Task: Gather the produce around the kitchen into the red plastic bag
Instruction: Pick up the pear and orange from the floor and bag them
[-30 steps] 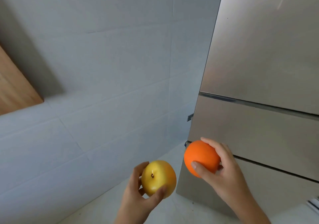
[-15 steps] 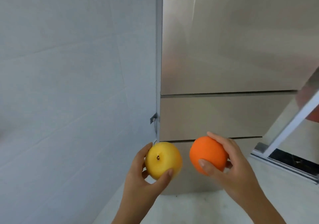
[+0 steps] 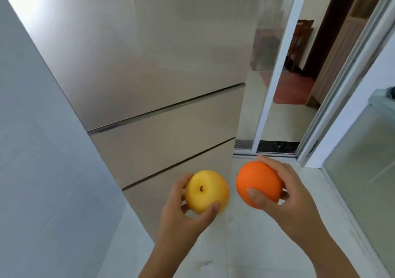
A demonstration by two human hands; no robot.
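Note:
My left hand [image 3: 181,215] is shut on a yellow apple [image 3: 205,190] whose stem end faces me. Beside it, my right hand [image 3: 284,194] grips a round orange [image 3: 258,183] from the right and below. Both fruits are held low in the middle of the view, a small gap apart, above a pale floor. No red plastic bag is in sight.
A tall steel fridge [image 3: 154,81] with drawer fronts fills the centre, close ahead. A grey tiled wall [image 3: 38,149] runs along the left. To the right is a sliding glass door frame [image 3: 275,81] with an opening onto another room, and a frosted glass panel [image 3: 363,170].
The view has swung to the right: the tiled wall slid left, the fridge moved to the centre and the doorway appeared. Both hands keep holding their fruits in the same pose.

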